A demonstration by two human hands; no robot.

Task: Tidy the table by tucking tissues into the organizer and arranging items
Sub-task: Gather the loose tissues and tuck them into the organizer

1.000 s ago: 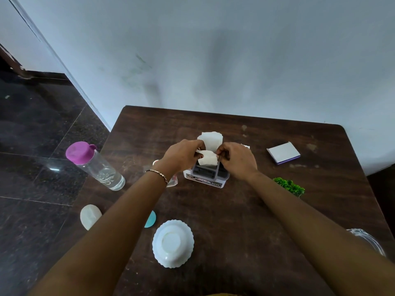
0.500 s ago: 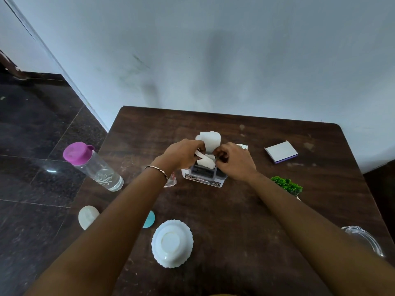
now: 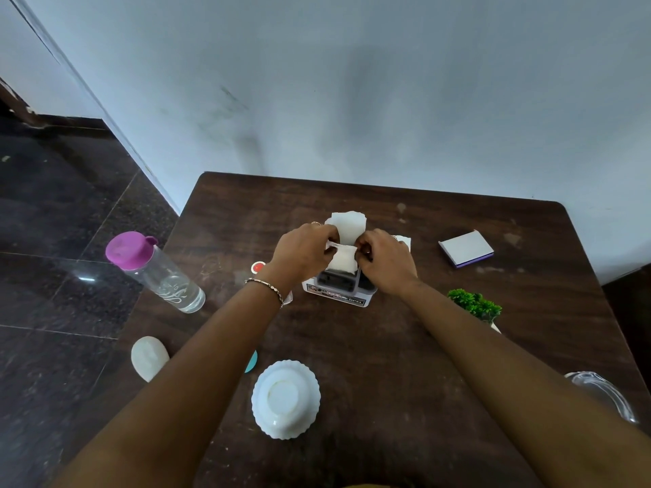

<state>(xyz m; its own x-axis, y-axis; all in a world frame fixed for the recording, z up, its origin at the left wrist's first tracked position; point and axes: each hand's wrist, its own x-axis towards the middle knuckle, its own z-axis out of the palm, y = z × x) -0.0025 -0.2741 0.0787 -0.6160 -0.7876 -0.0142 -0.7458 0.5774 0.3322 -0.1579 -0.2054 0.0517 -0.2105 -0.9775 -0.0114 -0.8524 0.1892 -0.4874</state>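
Note:
A small white organizer (image 3: 336, 296) with dark compartments stands mid-table on the brown table (image 3: 405, 364). A folded white tissue (image 3: 342, 259) sits partly in a near compartment. My left hand (image 3: 303, 253) pinches its left top corner and my right hand (image 3: 385, 259) pinches its right top corner. Behind it a second white tissue (image 3: 348, 225) stands upright in a rear compartment. Another bit of white tissue (image 3: 403, 240) shows just past my right hand.
A clear bottle with a purple cap (image 3: 155, 272) stands at the table's left edge. An upturned white bowl (image 3: 285, 399), a teal disc (image 3: 252, 361) and a white oval object (image 3: 148, 357) lie near me. A notepad (image 3: 465, 249), a small green plant (image 3: 475, 306) and a glass dish (image 3: 604, 394) are on the right.
The pinched tissue dipped lower into the compartment half a second ago and now stands higher again between my fingers. Both hands stayed over the organizer.

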